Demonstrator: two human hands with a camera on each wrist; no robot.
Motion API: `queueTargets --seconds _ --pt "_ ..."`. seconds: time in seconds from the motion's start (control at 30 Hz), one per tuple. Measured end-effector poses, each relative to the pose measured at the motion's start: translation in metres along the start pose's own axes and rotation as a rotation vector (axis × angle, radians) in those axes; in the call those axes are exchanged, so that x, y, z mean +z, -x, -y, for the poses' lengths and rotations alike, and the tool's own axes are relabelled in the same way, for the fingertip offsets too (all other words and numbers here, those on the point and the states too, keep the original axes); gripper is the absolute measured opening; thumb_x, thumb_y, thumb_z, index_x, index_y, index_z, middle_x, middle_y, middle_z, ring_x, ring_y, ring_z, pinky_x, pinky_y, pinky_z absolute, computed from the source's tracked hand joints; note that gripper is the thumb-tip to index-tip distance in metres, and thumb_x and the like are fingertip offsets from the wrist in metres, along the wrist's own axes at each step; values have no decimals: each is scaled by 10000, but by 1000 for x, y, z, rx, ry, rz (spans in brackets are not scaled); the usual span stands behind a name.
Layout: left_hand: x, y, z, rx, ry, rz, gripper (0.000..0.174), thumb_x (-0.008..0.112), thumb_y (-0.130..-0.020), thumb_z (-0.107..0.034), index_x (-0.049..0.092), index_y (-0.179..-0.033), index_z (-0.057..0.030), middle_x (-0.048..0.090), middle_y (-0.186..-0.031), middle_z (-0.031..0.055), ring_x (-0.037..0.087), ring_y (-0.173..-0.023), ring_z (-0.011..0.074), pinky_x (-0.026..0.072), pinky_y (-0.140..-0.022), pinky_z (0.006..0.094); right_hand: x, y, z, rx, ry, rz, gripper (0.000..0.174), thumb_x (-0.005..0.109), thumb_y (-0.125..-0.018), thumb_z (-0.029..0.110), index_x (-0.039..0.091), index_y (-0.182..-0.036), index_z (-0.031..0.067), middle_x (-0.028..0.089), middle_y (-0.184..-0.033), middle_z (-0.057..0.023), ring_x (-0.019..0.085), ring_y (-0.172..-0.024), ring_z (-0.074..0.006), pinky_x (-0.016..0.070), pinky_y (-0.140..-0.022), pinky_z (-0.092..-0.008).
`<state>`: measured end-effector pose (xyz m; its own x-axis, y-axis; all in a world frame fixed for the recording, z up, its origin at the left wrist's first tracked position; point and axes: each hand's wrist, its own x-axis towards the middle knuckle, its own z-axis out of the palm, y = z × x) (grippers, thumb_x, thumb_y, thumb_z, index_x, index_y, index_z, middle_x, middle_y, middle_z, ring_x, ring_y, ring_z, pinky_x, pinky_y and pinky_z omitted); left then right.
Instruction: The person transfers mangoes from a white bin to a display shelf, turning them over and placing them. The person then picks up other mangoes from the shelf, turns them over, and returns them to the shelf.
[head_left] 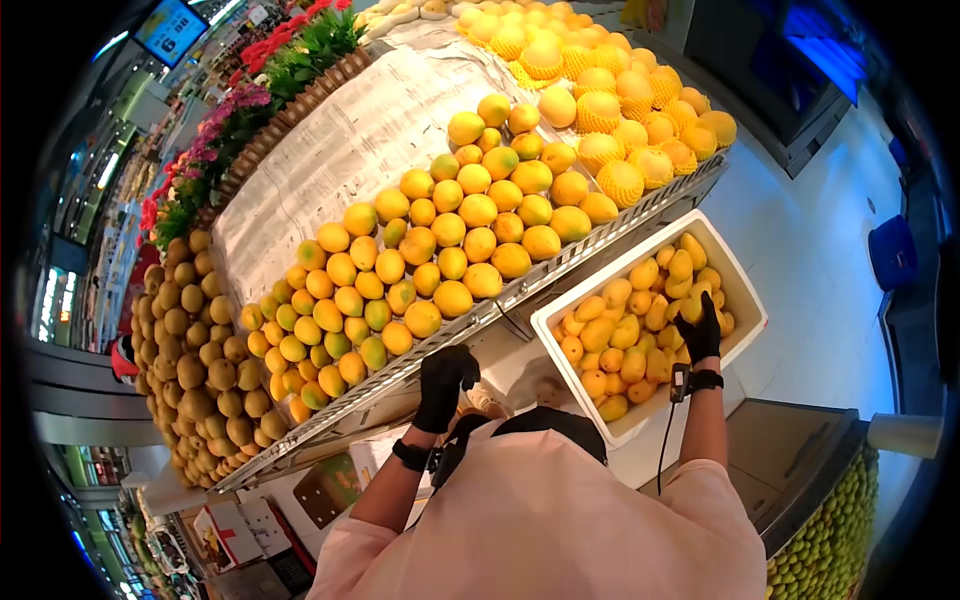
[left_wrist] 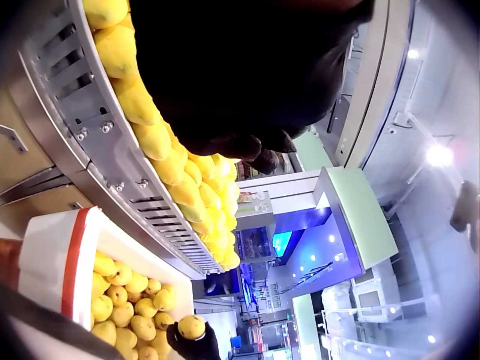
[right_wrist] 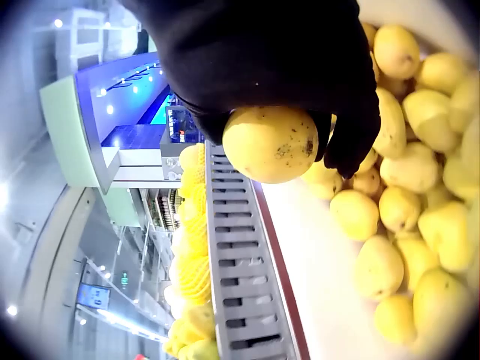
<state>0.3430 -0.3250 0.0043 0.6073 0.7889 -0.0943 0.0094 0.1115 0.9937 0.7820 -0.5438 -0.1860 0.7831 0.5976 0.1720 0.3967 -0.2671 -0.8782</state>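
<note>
My right hand [head_left: 699, 332], in a black glove, grips a yellow mango [right_wrist: 271, 145] with dark specks on its skin. It is over the right part of a white foam box [head_left: 572, 372] full of yellow mangoes [head_left: 618, 335]. In the left wrist view the held mango [left_wrist: 191, 327] shows at the box's far end. My left hand [head_left: 442, 385], also black-gloved, hangs with loosely curled fingers beside the front rail of the display and holds nothing. Rows of yellow and greenish mangoes [head_left: 478, 210] lie on the display, just beyond that hand.
A slotted metal rail [right_wrist: 247, 262] edges the display. Net-wrapped yellow fruit [head_left: 600, 110] sits at its right end, brown round fruit [head_left: 190, 350] at its left. Paper [head_left: 340, 140] lines the slope behind the mangoes. A blue bin [head_left: 892, 250] stands on the floor at right.
</note>
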Motion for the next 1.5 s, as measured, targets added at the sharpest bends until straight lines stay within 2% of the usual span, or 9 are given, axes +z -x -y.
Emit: queueTargets --seconds 0.07,0.23,0.33,0.43,0.57,0.87,1.0,1.27,1.5 --pt "6 -5 4 -31 95 -1 387 469 -971 -241 526 -661 -14 520 -622 72 483 -533 131 360 -497 255 21 9 29 190 -420 48 735 746 -753 -28 373 -1381 56 486 -1281 -90 530 -1111 -208 501 -938 -346" --pt "12 -20 -3 -82 136 163 298 490 -968 -209 561 -770 3 561 -712 78 545 -617 136 428 -578 255 62 29 80 7 -427 208 716 751 -739 -40 392 -1352 48 508 -1253 -107 530 -1127 -215 494 -940 -325" --pt "21 -29 8 -101 93 206 204 545 -948 -177 576 -865 7 592 -765 80 584 -680 140 474 -635 260 74 38 135 376 -988 366 454 637 -908 258 488 -1271 30 565 -1201 -127 567 -1117 -255 524 -908 -403" --pt "29 -36 12 -143 85 259 162 608 -920 -138 578 -1011 -8 630 -885 68 609 -774 133 513 -697 262 84 37 186 781 -1383 444 425 602 -932 272 498 -1253 14 590 -1147 -144 593 -1075 -273 536 -891 -408" --pt "35 -40 18 -88 -38 269 261 650 -895 -126 564 -1123 -31 612 -965 31 586 -814 98 506 -709 244 96 37 212 761 -1496 653 428 553 -958 266 467 -1277 -7 571 -1198 -157 573 -1122 -290 495 -957 -435" --pt "67 -29 -26 85 -379 53 535 789 -768 -205 535 -1219 -67 603 -1039 39 580 -915 130 485 -835 285 103 47 253 -105 -724 826 438 531 -967 261 456 -1287 -29 561 -1220 -161 577 -1114 -283 494 -948 -410" --pt "64 -24 -22 251 -427 -44 557 803 -746 -195 531 -1217 -71 584 -1060 57 582 -907 150 494 -798 295 110 48 267 536 -1288 803 448 607 -923 229 474 -1262 -31 577 -1174 -144 595 -1062 -243 499 -929 -368" --pt "70 -17 -20 293 -654 -174 526 799 -734 -196 559 -1176 -42 590 -1060 119 598 -905 231 502 -779 333 132 54 285 164 -406 495 601 735 -822 322 491 -1232 -43 592 -1117 -157 577 -1020 -224 478 -866 -315" --pt "44 -26 -19 194 -130 -122 504 774 -773 -166 551 -1208 -45 612 -1120 114 629 -956 208 517 -778 309 119 59 308 173 -716 581 395 634 -897 201 537 -1227 6 606 -1111 -107 595 -980 -175 528 -773 -293"
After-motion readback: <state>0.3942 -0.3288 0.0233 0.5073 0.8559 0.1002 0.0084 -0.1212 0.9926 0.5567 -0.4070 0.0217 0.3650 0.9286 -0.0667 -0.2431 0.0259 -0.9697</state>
